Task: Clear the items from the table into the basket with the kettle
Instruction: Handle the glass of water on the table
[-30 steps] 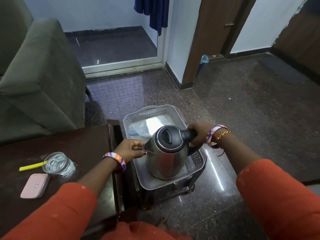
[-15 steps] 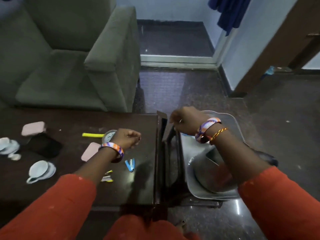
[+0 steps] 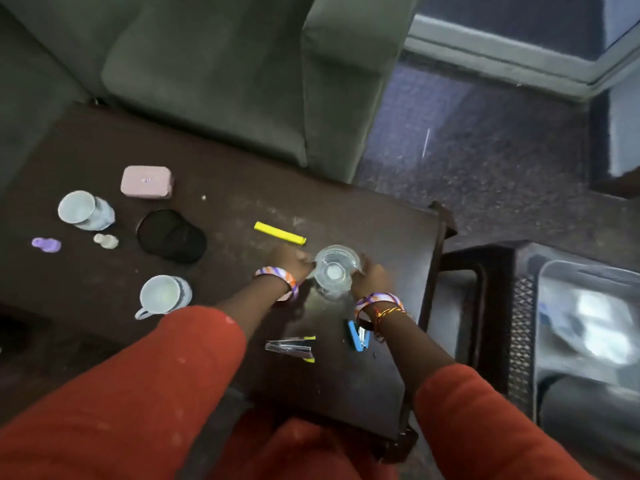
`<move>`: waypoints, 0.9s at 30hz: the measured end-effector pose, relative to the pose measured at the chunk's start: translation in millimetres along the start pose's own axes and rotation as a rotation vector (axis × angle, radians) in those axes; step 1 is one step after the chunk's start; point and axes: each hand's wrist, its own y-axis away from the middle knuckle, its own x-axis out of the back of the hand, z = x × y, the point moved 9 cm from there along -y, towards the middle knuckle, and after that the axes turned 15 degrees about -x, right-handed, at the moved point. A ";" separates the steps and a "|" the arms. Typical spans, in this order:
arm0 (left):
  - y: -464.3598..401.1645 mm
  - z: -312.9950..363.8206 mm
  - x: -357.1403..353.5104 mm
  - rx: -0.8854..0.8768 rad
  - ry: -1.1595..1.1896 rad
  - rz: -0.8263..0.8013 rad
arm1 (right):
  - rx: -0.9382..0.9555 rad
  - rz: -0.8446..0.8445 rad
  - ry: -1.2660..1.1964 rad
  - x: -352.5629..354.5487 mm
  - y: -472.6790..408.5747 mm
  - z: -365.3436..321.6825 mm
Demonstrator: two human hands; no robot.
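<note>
A clear glass (image 3: 335, 270) stands on the dark wooden table (image 3: 242, 202), near its right end. My left hand (image 3: 289, 261) is against its left side and my right hand (image 3: 370, 277) curls round its right side, so both hold it; motion blur hides the fingers. On a low stand to the right of the table, the grey basket (image 3: 554, 270) holds the kettle (image 3: 588, 417), seen only as a dark blur at the frame's lower right.
On the table lie a yellow marker (image 3: 280, 233), a blue stapler (image 3: 358, 336), a clear-and-yellow stapler (image 3: 292, 348), a black pouch (image 3: 171, 236), a pink case (image 3: 146, 181), two white cups (image 3: 85, 209) (image 3: 162, 294) and two small figures (image 3: 46, 244). A green sofa (image 3: 207, 64) stands behind.
My right hand let go of the kettle, which stays in the basket, and crossed left to the table. Both hands have closed in on the glass. My view has swung left.
</note>
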 end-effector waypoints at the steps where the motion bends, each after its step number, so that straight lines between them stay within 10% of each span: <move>1: 7.4 14.3 4.8 0.024 -0.005 0.014 | -0.029 0.017 -0.037 -4.4 -6.7 0.1; 16: 13.8 23.9 55.1 -0.096 0.073 0.122 | 0.100 0.249 -0.013 25.0 28.5 -55.1; 27: 48.5 -45.3 151.1 0.107 0.238 0.442 | 0.336 0.060 0.116 -49.3 41.4 -164.7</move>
